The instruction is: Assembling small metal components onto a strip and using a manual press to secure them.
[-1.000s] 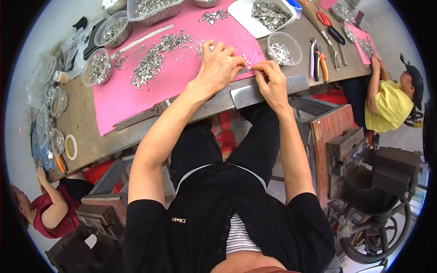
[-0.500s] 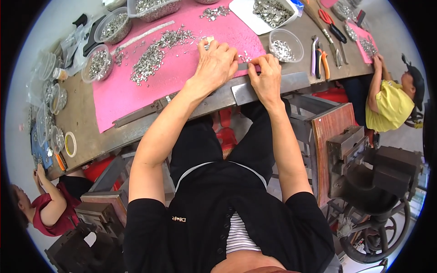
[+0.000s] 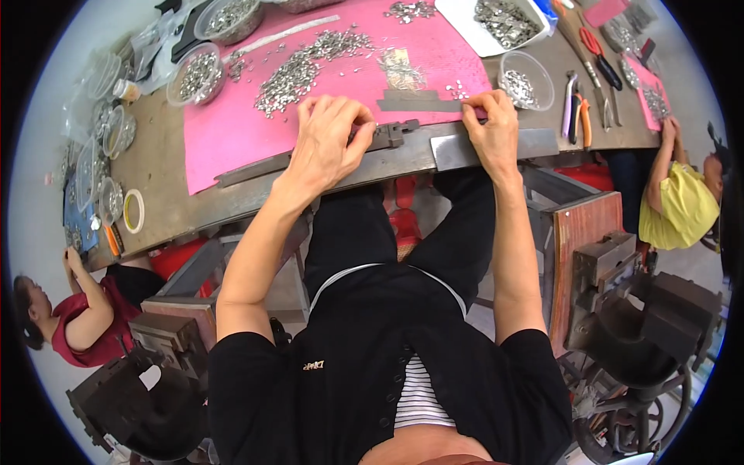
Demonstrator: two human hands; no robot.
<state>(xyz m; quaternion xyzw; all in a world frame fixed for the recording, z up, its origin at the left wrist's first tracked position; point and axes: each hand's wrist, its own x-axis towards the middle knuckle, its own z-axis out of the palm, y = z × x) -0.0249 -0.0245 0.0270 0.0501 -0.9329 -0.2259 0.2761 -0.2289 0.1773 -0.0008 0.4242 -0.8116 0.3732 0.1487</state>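
My left hand [image 3: 329, 143] is closed, fingers curled over a long dark metal bar with notched blocks [image 3: 395, 136] along the table's front edge. What its fingertips hold, if anything, is hidden. My right hand [image 3: 494, 132] is pinched closed just past the right end of a flat dark grey strip [image 3: 418, 101] on the pink mat [image 3: 225, 155]; its fingertips hide any small thing in them. Below that hand, a shiny metal plate [image 3: 453, 152] lies along the edge. Thin silvery pieces [image 3: 401, 74] are scattered over a tan patch beyond the strip.
A heap of small metal pieces [image 3: 291, 81] covers the mat's middle. Around it stand clear tubs [image 3: 200, 75], a white tray [image 3: 463, 40] and a round tub [image 3: 535, 81] of parts. Pliers [image 3: 575, 116] and red-handled scissors [image 3: 593, 46] lie right. People in yellow [image 3: 678, 205] and maroon [image 3: 89, 325] work at either side.
My left hand has drawn back from the tan patch, down and left to the metal bar, uncovering the strip and thin pieces. My right hand stays near the strip's right end. The whole view has shifted.
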